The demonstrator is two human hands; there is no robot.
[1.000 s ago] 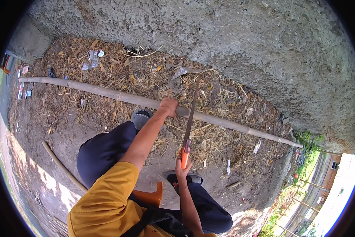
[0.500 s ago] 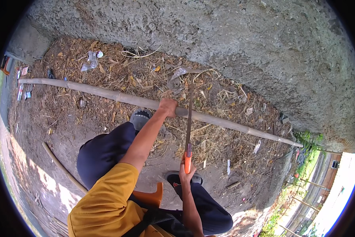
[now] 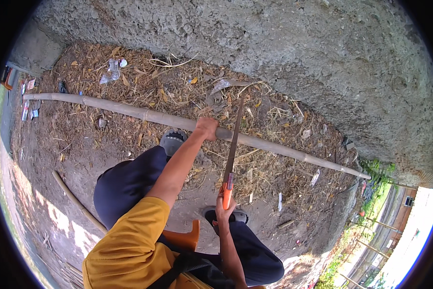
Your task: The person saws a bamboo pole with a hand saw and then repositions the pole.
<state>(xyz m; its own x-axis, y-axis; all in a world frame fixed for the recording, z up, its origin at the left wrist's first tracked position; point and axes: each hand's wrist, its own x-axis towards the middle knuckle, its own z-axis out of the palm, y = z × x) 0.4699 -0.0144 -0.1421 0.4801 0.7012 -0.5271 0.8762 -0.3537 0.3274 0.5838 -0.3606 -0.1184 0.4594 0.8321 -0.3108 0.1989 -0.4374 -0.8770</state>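
A long bamboo pole (image 3: 120, 108) stretches from the far left to the right over the littered ground. My left hand (image 3: 207, 128) is closed around it near its middle. In my right hand (image 3: 224, 204) is the orange handle of a hand saw (image 3: 235, 142), gripped with the fingers wrapped round it. Its long dark blade lies across the pole, just right of my left hand, with the tip pointing away toward the wall. Whether the teeth have cut into the bamboo, I cannot tell.
A rough concrete wall (image 3: 284, 43) rises beyond the pole. Dry leaves, straw and a clear plastic piece (image 3: 111, 71) litter the ground. An orange plastic seat (image 3: 190, 235) is beneath me, and another pole (image 3: 76, 203) lies at the left. My shoe (image 3: 173, 141) is close to the bamboo.
The saw has tilted, its tip swinging to the right and its handle shifting slightly left. My left hand keeps its hold on the pole.
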